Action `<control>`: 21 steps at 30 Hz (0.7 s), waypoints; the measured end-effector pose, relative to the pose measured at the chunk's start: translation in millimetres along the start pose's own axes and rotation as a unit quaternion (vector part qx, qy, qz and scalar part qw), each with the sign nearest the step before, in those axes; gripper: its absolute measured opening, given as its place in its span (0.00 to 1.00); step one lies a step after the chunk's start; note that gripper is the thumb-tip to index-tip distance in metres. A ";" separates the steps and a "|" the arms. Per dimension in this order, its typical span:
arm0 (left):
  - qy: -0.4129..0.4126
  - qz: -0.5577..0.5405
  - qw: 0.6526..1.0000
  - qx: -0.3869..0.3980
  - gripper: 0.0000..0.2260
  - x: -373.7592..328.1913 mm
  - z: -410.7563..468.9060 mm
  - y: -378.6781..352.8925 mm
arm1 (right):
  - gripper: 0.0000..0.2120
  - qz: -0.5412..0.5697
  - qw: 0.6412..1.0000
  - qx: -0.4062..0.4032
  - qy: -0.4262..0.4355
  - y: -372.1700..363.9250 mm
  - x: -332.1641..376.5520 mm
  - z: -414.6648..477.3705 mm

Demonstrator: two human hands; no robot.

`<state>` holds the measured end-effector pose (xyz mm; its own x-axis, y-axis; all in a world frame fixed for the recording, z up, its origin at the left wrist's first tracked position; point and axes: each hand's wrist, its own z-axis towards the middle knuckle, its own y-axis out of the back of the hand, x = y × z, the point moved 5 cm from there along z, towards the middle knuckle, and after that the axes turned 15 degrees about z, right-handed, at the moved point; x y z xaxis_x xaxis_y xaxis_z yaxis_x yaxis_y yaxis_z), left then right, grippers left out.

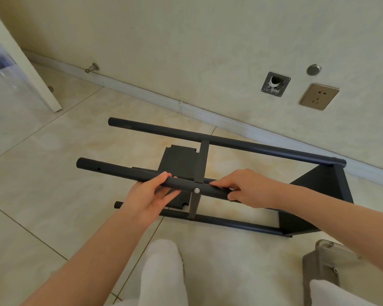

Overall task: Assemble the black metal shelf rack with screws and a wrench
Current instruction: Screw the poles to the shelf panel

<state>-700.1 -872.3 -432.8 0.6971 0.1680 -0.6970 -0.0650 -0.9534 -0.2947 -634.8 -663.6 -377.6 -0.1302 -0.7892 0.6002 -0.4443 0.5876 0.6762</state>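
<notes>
The black metal shelf rack (230, 143) lies on its side on the tiled floor, its tubes running left to right. A flat shelf panel (318, 186) is fixed at its right end. My left hand (150, 197) grips the nearest upper tube (119, 171) from below, thumb on top. My right hand (245, 188) holds the same tube just right of a silver screw head (196, 190), where a thin crossbar (202, 160) meets it. A loose black panel (178, 160) lies on the floor under the frame. No wrench shows.
A wall with a skirting board runs close behind the rack, carrying a socket (319, 96) and a pipe plate (275, 83). A white door edge (31, 71) stands at left. A grey metal part (323, 263) lies at lower right. My knee (164, 270) is below the rack.
</notes>
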 end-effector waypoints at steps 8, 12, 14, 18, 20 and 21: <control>-0.013 0.001 1.000 0.010 0.17 -29.9 12.4 -16.9 | 0.22 0.010 0.998 -0.051 0.021 24.8 1.5 6.9; -0.032 0.010 0.999 0.010 0.16 -49.1 14.2 -25.4 | 0.22 0.014 0.998 -0.058 0.026 41.2 3.6 11.0; -0.045 0.028 0.999 0.011 0.16 -58.2 12.6 -30.2 | 0.22 0.023 0.997 -0.066 0.026 44.9 4.7 9.2; -0.092 0.081 0.992 0.015 0.14 -81.0 3.8 -48.7 | 0.22 0.046 0.992 -0.111 0.026 54.7 4.7 -0.8; -0.122 0.117 0.985 0.020 0.13 -94.3 -4.0 -61.9 | 0.22 0.064 0.988 -0.139 0.020 60.7 5.0 -9.2; -0.139 0.136 0.981 0.023 0.12 -101.3 -9.0 -68.8 | 0.22 0.076 0.985 -0.154 0.016 63.7 5.4 -14.1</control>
<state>-759.8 -826.0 -336.0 0.4288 -0.0237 -0.9031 -0.2583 -0.9612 -0.0974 -651.3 -627.9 -325.2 -0.1447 -0.6854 0.7136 -0.1320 0.7282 0.6726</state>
